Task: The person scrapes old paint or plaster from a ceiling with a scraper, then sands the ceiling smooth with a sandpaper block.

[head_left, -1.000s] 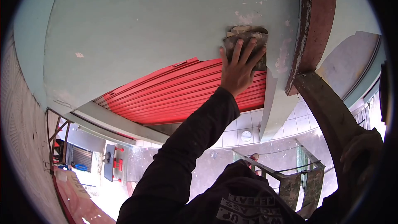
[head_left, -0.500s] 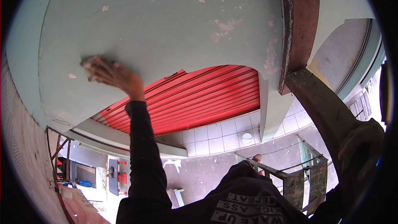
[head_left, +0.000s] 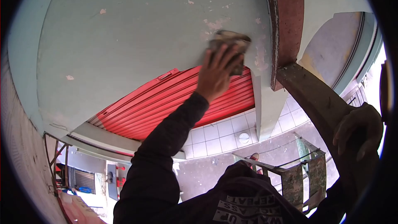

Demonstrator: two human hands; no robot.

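My left hand [head_left: 217, 70] is raised against the pale green wall [head_left: 137, 25], its fingers pressing a mottled brown folded cloth [head_left: 230, 41] flat on the surface. Motion blurs the cloth, so its exact material is hard to make out. Bare patches of flaked paint [head_left: 214, 25] show just above it and to its right. At the far right, in shadow, my right hand [head_left: 360, 129] is curled over the edge of a dark beam [head_left: 315, 87]; part of its grip is hidden.
Below the wall is a red roller shutter [head_left: 174, 103], with white tiles [head_left: 213, 135] beneath. A brown post [head_left: 289, 20] meets the beam. Far below, a ladder [head_left: 292, 182] with camouflage-patterned panels stands on the floor. A rough wall [head_left: 20, 99] borders the left.
My left hand has swept the cloth across the wall from left to right, reaching the flaked patches. The view has shifted slightly. My right hand stays at the beam.
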